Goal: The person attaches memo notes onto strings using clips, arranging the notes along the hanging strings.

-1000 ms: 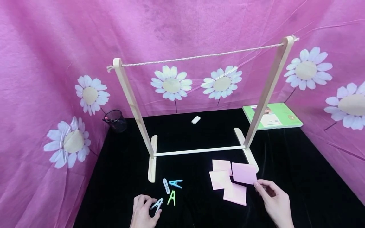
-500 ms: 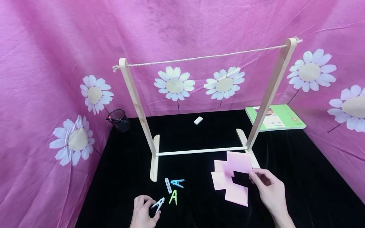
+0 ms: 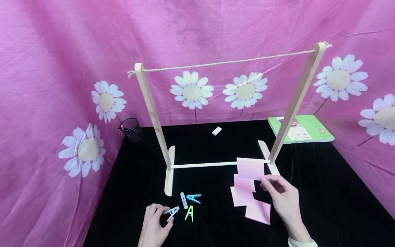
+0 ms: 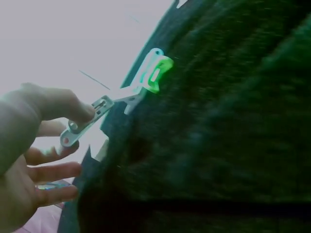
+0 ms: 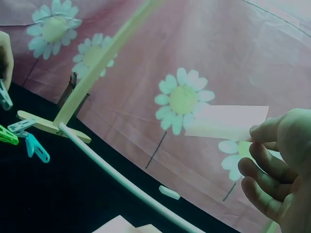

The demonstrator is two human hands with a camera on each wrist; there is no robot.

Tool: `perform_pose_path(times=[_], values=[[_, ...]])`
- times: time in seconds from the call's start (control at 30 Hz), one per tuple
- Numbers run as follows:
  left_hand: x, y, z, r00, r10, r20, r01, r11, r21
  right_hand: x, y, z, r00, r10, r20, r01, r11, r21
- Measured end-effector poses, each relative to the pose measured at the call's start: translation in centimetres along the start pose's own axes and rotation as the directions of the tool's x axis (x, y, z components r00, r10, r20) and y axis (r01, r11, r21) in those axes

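Note:
My left hand (image 3: 154,224) pinches a pale clothespin (image 3: 172,212) between thumb and fingers, low at the front of the black tabletop. To its right lie a white clothespin (image 3: 184,200), a blue clothespin (image 3: 193,198) and a green clothespin (image 3: 189,213). My right hand (image 3: 282,195) grips a pink paper note (image 3: 250,168) by its lower right corner, with thumb and fingertips. In the right wrist view this note (image 5: 228,121) is raised, seen against the flowered cloth. Beneath it on the table, three more pink notes (image 3: 258,211) overlap one another.
A wooden stand with a thin lower bar (image 3: 206,164) and a rope (image 3: 228,62) between two posts rises behind the notes. Farther back are a white eraser-like block (image 3: 217,131), a black mesh pen cup (image 3: 132,130) and a green book (image 3: 311,128).
My right hand has lifted the pink note off the others and carried it up and to the left, over the stand's lower bar. My left hand tilts the clothespin slightly; the head view has shifted a little.

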State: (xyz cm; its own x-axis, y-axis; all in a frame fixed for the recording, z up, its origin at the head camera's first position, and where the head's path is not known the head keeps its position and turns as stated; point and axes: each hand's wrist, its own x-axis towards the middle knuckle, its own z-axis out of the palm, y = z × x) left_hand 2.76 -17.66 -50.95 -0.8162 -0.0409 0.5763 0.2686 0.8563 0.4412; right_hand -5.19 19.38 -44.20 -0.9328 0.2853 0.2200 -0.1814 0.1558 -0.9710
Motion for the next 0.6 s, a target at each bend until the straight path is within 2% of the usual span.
perform_pose_path(times=[0.37, 0.6], values=[[4.6, 1.1, -1.5, 0.996, 0.079, -0.028, -0.082, 0.987, -0.137, 0.6, -1.0, 1.3, 0.998, 0.0, 0.057, 0.001, 1.0, -0.016], [8.5, 1.9, -2.6, 0.988, 0.153, -0.027, -0.154, 0.954, -0.255, 0.6, -1.8, 1.3, 0.998, -0.018, 0.068, 0.022, 0.997, -0.069]])
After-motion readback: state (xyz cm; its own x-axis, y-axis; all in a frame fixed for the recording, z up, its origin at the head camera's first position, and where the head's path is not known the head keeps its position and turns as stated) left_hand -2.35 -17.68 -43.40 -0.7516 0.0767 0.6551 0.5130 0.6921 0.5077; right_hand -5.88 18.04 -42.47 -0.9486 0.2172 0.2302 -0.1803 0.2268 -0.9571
